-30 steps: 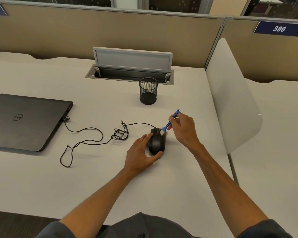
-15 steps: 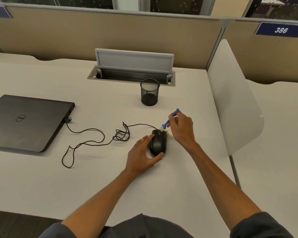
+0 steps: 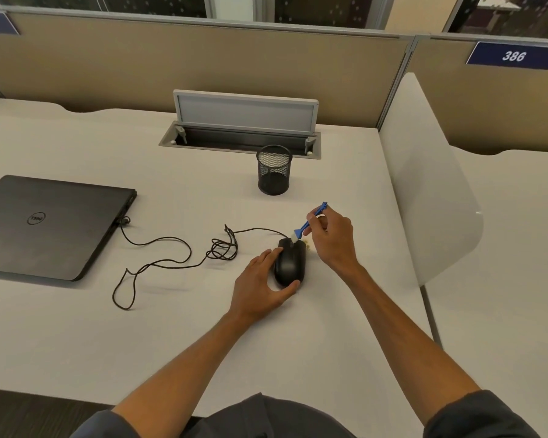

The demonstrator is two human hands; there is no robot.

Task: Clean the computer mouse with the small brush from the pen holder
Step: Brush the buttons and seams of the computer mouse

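A black wired mouse (image 3: 290, 262) lies on the white desk (image 3: 203, 327). My left hand (image 3: 260, 286) grips it from the left, thumb at its near end and fingers along its left side. My right hand (image 3: 334, 238) pinches a small blue brush (image 3: 309, 223) by the handle. The white bristles touch the front of the mouse near the scroll wheel. A black mesh pen holder (image 3: 274, 170) stands upright behind the mouse and looks empty.
The mouse cable (image 3: 171, 251) loops left to a closed black laptop (image 3: 49, 224). An open cable hatch (image 3: 244, 128) sits at the back. A white divider panel (image 3: 424, 178) bounds the desk on the right. A few pale crumbs lie beside the mouse's front right.
The brush tip swept from the mouse's front right edge toward the scroll wheel area. The left hand stayed on the mouse. The camera shifted slightly.
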